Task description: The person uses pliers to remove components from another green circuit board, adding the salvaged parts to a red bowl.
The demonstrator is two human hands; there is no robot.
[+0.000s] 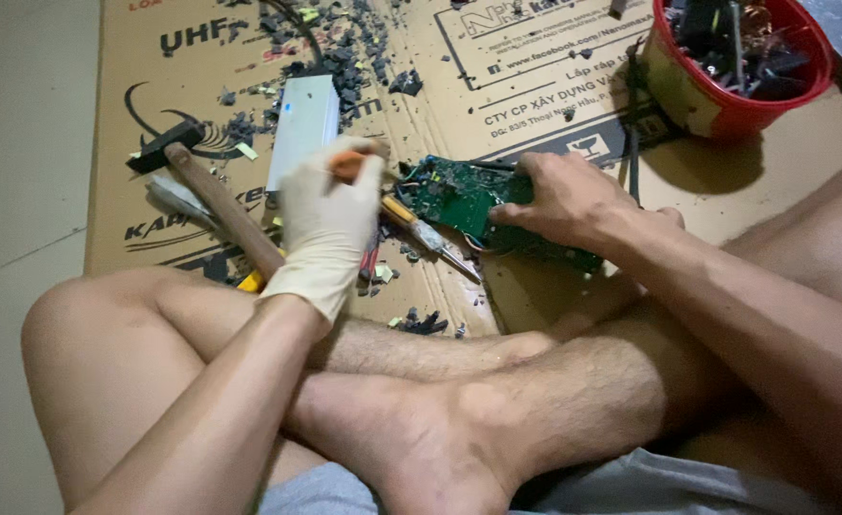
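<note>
I judge this to be an improvised floor workshop inside a home, not a fitted repair shop. I see no bench: work is done on a flattened cardboard sheet laid over a pale tiled floor, with the person seated cross-legged on it. Dark broken fragments are scattered across the cardboard. A wooden-handled hammer lies to one side, next to a small grey metal casing. A green circuit board rests near the middle. A worn red plastic bucket at the far edge holds stripped parts and wire.
</note>
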